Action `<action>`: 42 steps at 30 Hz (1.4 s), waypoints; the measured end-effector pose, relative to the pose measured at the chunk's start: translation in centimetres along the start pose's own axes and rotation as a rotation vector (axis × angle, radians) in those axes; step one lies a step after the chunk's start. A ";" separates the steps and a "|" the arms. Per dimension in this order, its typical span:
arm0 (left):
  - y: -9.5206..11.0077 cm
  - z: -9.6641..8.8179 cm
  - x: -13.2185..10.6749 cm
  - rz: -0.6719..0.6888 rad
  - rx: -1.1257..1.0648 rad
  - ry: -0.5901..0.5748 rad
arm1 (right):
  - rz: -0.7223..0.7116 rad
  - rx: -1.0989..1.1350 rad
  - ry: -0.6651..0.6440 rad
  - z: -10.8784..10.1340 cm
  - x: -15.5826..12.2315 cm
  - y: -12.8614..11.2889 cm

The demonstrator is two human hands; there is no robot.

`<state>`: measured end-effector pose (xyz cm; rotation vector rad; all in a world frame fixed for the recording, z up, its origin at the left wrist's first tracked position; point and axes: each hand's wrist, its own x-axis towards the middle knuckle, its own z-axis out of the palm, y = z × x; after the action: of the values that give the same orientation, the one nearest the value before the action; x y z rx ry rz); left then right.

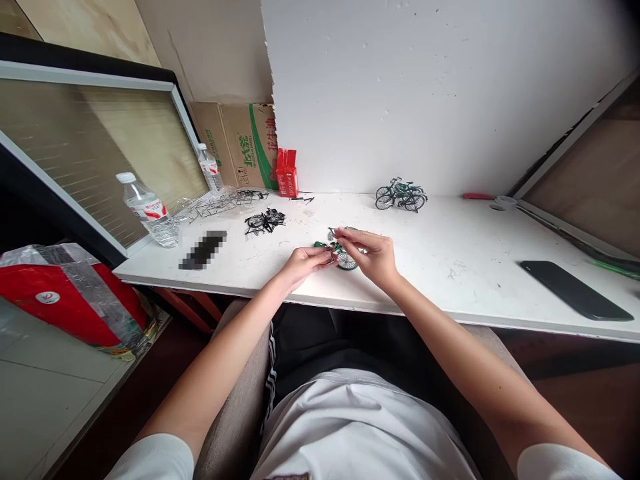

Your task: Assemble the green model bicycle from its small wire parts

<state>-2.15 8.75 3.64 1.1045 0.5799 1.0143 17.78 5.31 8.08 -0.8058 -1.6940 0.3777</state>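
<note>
Looks like a room at home, or possibly a small workshop, used for hobby-style work. Shows this in a scuffed white worktop [435,267] with a model bike [349,260] between left hand [303,265] and right hand [376,257], more bikes [401,195] beyond the right hand, and dark parts [265,221] beyond the left. Leans toward home with bottled water [154,217] and a printed carton [240,143] farther out past the left hand, plus a red bag [27,280] and floor tiles [35,400] well to its left.

You have a capped bottle [150,212] at left, a cardboard box [240,143] farther back, perhaps a phone [575,290] at right.
</note>
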 end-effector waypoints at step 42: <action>-1.2 -0.5 0.7 0.177 0.089 0.368 | -0.224 -0.457 -0.272 -1.5 -0.2 3.5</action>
<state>-1.80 9.54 2.38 1.0665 0.8395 1.3714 20.30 7.45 6.14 -0.9075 -2.1427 -0.0655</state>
